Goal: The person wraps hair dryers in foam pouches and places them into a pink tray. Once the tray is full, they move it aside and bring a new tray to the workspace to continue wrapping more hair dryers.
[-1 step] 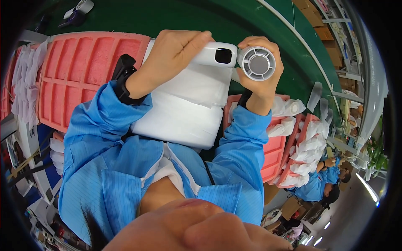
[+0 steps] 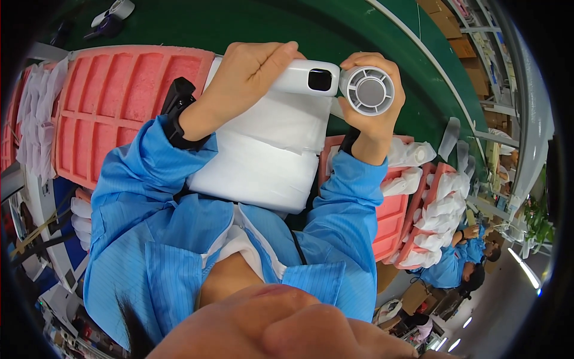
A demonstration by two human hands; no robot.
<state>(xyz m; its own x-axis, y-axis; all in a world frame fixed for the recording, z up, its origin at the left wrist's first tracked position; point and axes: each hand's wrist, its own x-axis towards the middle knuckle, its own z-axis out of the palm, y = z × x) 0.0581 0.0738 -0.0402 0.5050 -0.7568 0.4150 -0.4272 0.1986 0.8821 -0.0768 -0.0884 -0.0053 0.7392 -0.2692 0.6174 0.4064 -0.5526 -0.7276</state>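
Across both my hands lies a white handheld fan, with a dark square window on its handle and a round vented head at its right end. My left hand is closed around the handle, thumb along its top. My right hand wraps the round head from the right, its grey-centred face turned up. Below the fan is a stack of white soft packing sleeves. A black band with a small device sits on my left wrist.
A pink foam tray with compartments stands left on the green table. More pink trays with white-wrapped pieces are at right. A tape roll lies far left. A person in blue is farther right.
My left thumb has shifted very slightly left along the handle. The fan and my right hand look the same.
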